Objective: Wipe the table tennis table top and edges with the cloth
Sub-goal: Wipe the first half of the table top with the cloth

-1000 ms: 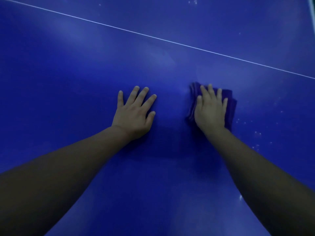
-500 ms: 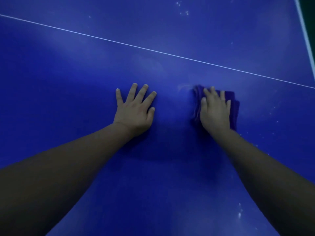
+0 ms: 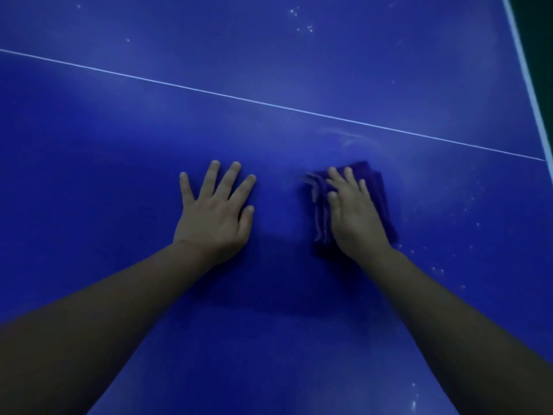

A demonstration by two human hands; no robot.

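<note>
Blue table top (image 3: 119,130): left hand (image 3: 214,221) lay flat, fingers splayed; right hand (image 3: 356,218) pressed folded purple cloth (image 3: 380,190) under straight fingers (image 3: 336,178).

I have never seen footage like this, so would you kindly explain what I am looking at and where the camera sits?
There is no machine here: a person wears a camera on the head, looking down at both arms. The surface is a blue table tennis table with a thin white line across it and pale specks of dirt. The left hand rests flat, fingers spread, holding nothing. The right hand presses a folded purple cloth against the top to wipe it.
</note>
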